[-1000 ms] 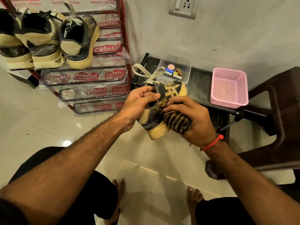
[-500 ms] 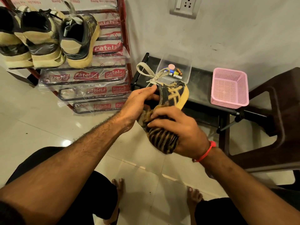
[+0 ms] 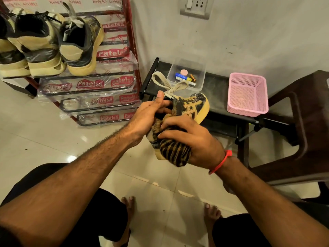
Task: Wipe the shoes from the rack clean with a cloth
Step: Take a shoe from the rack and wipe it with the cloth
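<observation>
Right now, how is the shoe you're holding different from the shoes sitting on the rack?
The shoe in the hands is held in the air, tilted; the shoes on the rack rest on a shelf, heels toward the camera. The left hand grips the held shoe while the right hand presses a striped cloth on it; nothing touches the rack shoes. The held shoe's bow shows clearly. Both have dark uppers and yellowish soles.

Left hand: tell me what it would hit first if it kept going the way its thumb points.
The left hand grips the shoe, thumb aimed up and away. Beyond it, probably the shoe's lace loop, then the black bench by the wall; depth is unclear.
</observation>
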A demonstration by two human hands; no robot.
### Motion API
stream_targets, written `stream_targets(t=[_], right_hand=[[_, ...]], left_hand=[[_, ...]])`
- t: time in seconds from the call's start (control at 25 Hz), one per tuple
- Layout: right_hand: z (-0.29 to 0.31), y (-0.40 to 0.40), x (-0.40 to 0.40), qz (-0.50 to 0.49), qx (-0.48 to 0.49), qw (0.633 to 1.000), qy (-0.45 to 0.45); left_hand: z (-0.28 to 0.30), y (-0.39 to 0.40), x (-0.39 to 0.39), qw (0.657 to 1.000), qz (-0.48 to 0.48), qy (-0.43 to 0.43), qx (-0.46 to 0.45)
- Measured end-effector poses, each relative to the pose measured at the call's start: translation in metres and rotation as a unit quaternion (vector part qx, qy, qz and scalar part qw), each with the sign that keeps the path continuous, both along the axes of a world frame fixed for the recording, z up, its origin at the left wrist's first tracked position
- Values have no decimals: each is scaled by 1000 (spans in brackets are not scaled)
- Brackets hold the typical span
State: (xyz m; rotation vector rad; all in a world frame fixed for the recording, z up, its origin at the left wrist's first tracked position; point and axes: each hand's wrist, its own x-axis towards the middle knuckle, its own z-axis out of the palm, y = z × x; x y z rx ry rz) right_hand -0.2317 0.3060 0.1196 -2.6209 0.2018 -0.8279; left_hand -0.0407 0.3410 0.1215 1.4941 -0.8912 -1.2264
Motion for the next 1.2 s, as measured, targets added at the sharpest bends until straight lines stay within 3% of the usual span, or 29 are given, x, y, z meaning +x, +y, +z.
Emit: stream_targets(t=[0.24, 0.36, 0.48, 0.68, 0.76, 0.92, 1.12, 1.2], right_hand=[[0, -42, -17, -204, 118, 969, -68], [1, -23, -9, -155, 114, 979, -72], [3, -18, -9, -81, 43, 995, -25], [5, -47, -22, -225, 116, 964, -82], [7, -38, -18, -211, 112, 967, -86], [10, -23, -13, -101, 12, 995, -24], [7, -55, -28, -219, 94, 970, -40], [7, -41, -24, -196, 93, 975, -41]], left_hand=[[5, 1, -5, 1000, -19, -17, -13], [5, 3, -4, 1000, -2, -6, -5], [3, 5, -4, 1000, -4, 9, -18], [3, 6, -9, 994, -62, 47, -72], [2, 7, -8, 994, -62, 41, -78], [-3, 9, -5, 996, -58, 8, -67], [2, 6, -6, 996, -40, 23, -79], [2, 6, -5, 996, -29, 26, -74]])
